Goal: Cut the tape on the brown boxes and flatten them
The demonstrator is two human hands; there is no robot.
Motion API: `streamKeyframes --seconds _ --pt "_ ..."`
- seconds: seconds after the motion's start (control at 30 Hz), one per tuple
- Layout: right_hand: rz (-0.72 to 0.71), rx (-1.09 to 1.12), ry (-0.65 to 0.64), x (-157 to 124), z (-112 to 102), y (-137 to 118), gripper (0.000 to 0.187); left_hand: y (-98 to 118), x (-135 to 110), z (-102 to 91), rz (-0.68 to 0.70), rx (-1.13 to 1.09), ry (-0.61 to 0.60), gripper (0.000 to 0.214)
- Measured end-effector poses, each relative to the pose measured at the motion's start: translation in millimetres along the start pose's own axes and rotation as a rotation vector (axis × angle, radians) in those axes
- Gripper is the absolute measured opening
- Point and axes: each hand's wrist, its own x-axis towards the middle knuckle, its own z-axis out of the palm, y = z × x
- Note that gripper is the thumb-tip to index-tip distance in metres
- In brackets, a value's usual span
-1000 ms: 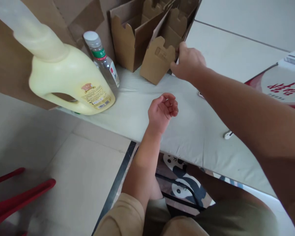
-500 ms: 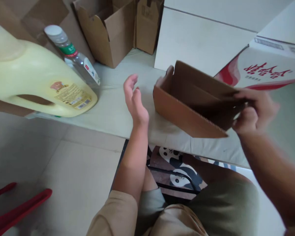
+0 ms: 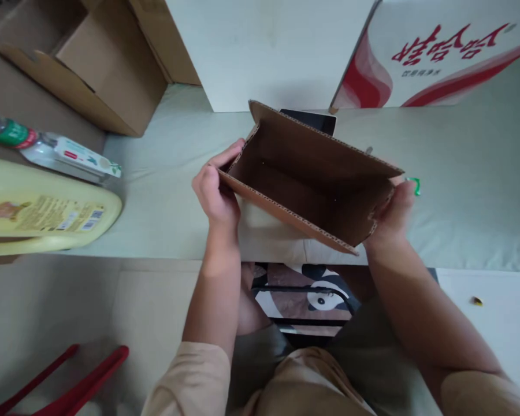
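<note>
An open-topped brown cardboard box (image 3: 294,190) is held up above the near part of the covered table (image 3: 164,196), tilted so that its hollow inside faces me. At its left end my left hand (image 3: 219,188) is closed on the wall, thumb along the near edge. My right hand (image 3: 392,214) grips the opposite end, beside a cut-out in the cardboard. Most fingers of both hands are hidden behind the box. Behind it a dark flat device (image 3: 312,120) with a pale edge shows in part.
At left lie a large yellow jug (image 3: 47,208) and a clear bottle (image 3: 43,147). Other cardboard boxes (image 3: 112,63) stand behind them. White panels (image 3: 277,52) and a red-and-white carton (image 3: 437,63) line the back. A small green wrapper (image 3: 416,186) lies right of the box.
My left hand, open and apart from the box before, has closed on its left end. The box has shifted slightly left and turned more toward me. The view has swung right.
</note>
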Motion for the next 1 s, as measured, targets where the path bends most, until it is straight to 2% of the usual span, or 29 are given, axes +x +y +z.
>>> streamKeyframes --seconds 0.1,0.2,0.4,0.5,0.6,0.7,0.83,0.9,0.97,1.0 --pt "0.041 0.109 0.054 1.6 -4.0 -3.4 0.056 -0.7 -1.5 5.1 -0.072 0.018 0.039 0.055" --pt "0.040 0.088 0.026 1.4 -6.2 -8.2 0.043 2.6 -3.4 8.0 -0.115 0.032 0.023 0.059" --pt "0.084 0.050 0.052 0.8 -9.1 -4.7 0.025 -0.8 -4.3 7.7 0.041 0.003 -0.137 0.064" --pt "0.033 0.014 0.072 1.3 -11.0 2.9 0.024 -4.0 -4.1 8.9 0.031 0.063 -0.131 0.056" --pt "-0.017 0.000 0.091 0.1 -12.6 9.2 0.022 -4.6 -3.8 9.9 -0.042 0.081 -0.097 0.044" --pt "-0.068 0.040 0.094 -1.0 -14.7 13.4 0.019 -7.4 -2.0 7.4 -0.083 0.101 -0.120 0.038" --pt "-0.275 0.112 -0.030 0.1 -20.4 19.6 0.019 -21.0 3.8 -1.0 0.028 0.179 -0.198 0.051" --pt "-0.360 0.113 -0.084 0.5 -22.8 22.1 0.029 -28.5 7.6 -5.6 0.102 0.243 -0.240 0.056" --pt "-0.354 0.092 -0.073 -0.1 -23.3 23.0 0.041 -33.2 11.2 -9.1 0.161 0.292 -0.283 0.056" --pt "-0.332 0.081 -0.050 -0.7 -22.8 22.7 0.042 -34.2 12.8 -10.5 0.189 0.308 -0.307 0.054"
